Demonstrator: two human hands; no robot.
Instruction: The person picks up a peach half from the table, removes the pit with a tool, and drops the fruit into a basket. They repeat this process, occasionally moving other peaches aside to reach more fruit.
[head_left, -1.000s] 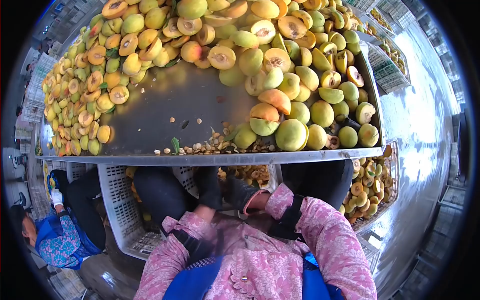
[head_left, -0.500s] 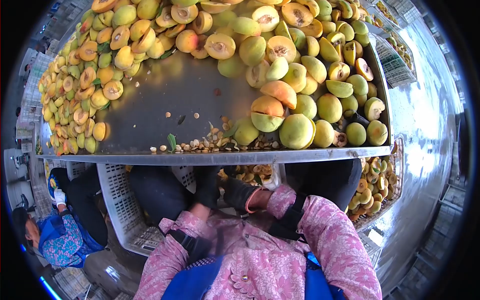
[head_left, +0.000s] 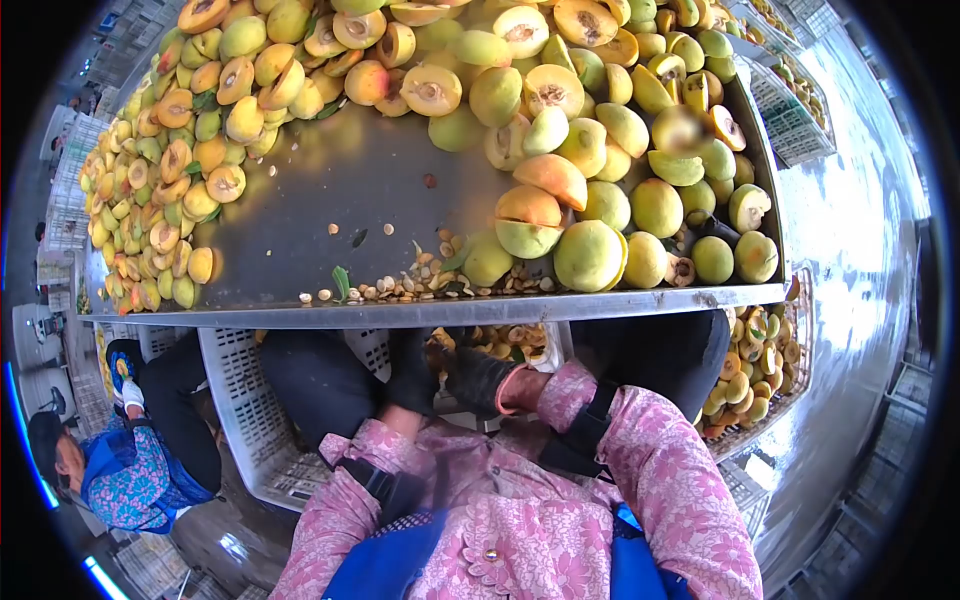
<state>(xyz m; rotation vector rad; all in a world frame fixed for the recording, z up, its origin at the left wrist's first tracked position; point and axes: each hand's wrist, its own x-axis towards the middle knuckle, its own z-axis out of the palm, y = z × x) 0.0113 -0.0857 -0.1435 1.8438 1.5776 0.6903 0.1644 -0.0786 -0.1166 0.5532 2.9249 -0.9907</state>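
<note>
Both my hands, in dark gloves, are close together just below the metal table's front edge. My left hand [head_left: 408, 372] is on the left, its fingers bent around the side of an orange-brown peach piece [head_left: 438, 345]. From the right, my right hand [head_left: 478, 382] reaches to the same peach piece, its fingers curled. The fingertips are dark and partly hidden, so the exact grip is hard to see. Below and behind the hands, cut peaches [head_left: 510, 340] fill a container under the table.
Whole and halved peaches [head_left: 590, 255] are heaped on the metal table [head_left: 300, 220], with pits [head_left: 420, 280] along its front edge. A white crate [head_left: 245, 400] stands by my left leg, a filled basket [head_left: 765, 375] at right. A co-worker [head_left: 140, 470] sits at far left.
An orange-brown peach piece now shows between my hands, where dark glove was before. My right hand has shifted slightly. The co-worker's gloved hand has moved a little.
</note>
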